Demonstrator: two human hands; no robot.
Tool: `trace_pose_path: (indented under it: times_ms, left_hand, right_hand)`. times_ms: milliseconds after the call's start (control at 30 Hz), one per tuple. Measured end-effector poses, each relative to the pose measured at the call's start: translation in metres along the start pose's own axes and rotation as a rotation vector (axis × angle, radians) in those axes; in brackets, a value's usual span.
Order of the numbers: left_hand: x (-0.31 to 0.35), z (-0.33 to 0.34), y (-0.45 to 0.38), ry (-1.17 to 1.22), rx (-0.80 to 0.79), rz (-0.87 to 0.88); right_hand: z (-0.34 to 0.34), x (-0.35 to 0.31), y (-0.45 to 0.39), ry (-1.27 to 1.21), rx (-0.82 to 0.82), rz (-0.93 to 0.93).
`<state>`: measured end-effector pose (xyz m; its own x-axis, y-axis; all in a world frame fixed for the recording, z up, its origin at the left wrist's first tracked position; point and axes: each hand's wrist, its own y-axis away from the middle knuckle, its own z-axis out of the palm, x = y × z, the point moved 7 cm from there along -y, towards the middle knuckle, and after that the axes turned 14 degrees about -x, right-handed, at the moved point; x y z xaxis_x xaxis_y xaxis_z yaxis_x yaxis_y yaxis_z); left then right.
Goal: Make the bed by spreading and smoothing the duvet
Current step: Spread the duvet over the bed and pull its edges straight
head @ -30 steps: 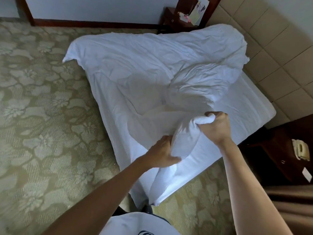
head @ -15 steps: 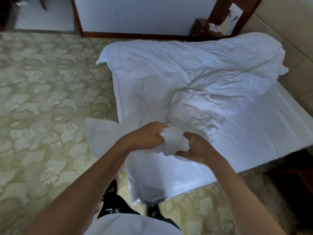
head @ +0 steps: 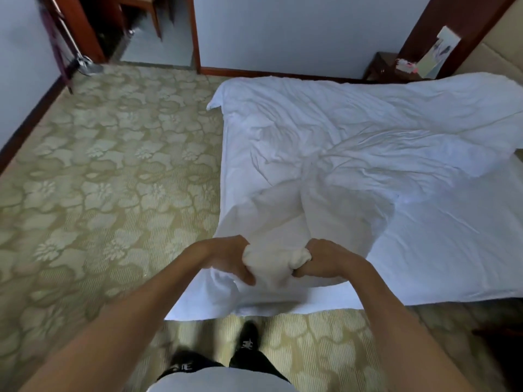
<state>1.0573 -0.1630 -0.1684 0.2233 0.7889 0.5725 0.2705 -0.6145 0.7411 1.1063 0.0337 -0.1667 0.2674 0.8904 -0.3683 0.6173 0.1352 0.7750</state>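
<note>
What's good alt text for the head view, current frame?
Seen from above, a person's left hand and right hand each grip a bunched edge of a crumpled white duvet at the near corner of a bed. Floral carpet lies to the left.

Hotel-type bedroom. Bed (head: pixel 441 250) with white sheet and rumpled white duvet (head: pixel 353 131), padded beige headboard (head: pixel 501 56) on the right wall, dark wood nightstand (head: pixel 382 67) with cards beside it. Floral green-gold carpet (head: pixel 107 171) wall to wall, dark wood baseboards and door frame (head: pixel 195 32), pale plain walls.
</note>
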Motion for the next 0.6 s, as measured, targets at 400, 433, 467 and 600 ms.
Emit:
trace_pose_path:
  times_ms: [400,433,467,600]
  left_hand:
    - [0.121,-0.018,0.249,-0.459,1.475,0.218]
    - [0.116,0.006,0.256,-0.476,1.524,0.252]
    - [0.099,0.028,0.245,-0.475,1.437,0.204]
    - [-0.014,0.142,0.151,-0.304,0.178,-0.183]
  right_hand:
    - [-0.048,-0.12,0.211,-0.147,1.505,-0.315]
    - [-0.021,-0.118,0.213,-0.209,1.516,-0.264]
    - [0.007,-0.114,0.199,-0.188,1.362,-0.181]
    - [0.145,-0.068,0.122,0.103,0.155,0.16]
